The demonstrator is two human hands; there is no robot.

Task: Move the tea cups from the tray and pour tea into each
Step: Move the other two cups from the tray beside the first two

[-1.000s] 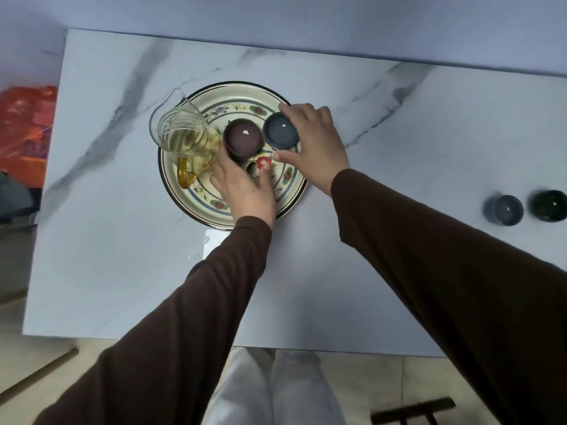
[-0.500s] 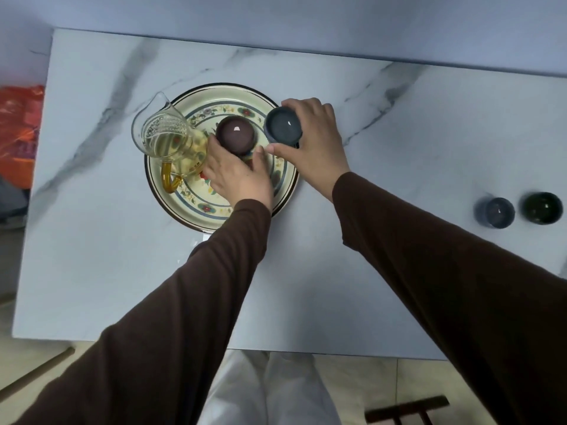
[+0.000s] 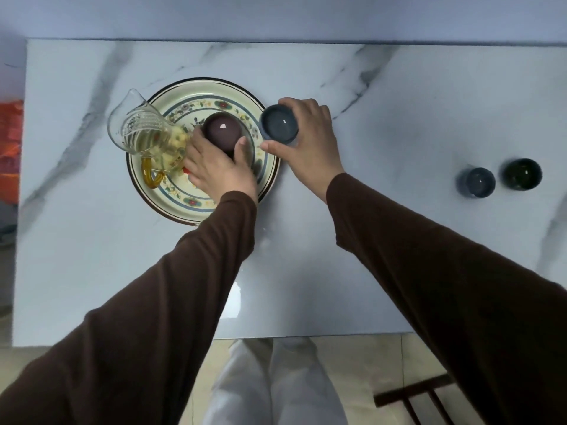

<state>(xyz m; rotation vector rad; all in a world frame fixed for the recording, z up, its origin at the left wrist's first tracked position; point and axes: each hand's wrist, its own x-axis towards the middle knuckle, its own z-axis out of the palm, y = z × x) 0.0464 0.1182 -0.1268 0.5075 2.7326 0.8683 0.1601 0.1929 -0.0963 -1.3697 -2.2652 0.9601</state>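
Note:
A round floral tray (image 3: 171,207) lies on the marble table at left of centre. On its left side stands a glass pitcher (image 3: 144,134) of pale yellow tea with an amber handle. My left hand (image 3: 219,170) grips a purple tea cup (image 3: 222,130) over the tray's middle. My right hand (image 3: 310,142) holds a grey-blue tea cup (image 3: 278,126) at the tray's right rim. Two more cups, a blue cup (image 3: 477,182) and a dark green cup (image 3: 521,174), stand on the table far right.
The white marble table (image 3: 383,118) reaches to a pale wall at the back. An orange object (image 3: 10,148) lies off the table's left edge. A dark wooden chair piece (image 3: 414,397) shows on the tiled floor at lower right, beside my white-trousered legs.
My right hand has carried the grey-blue cup rightward from inside the tray to its right rim. My left hand keeps its grip on the purple cup.

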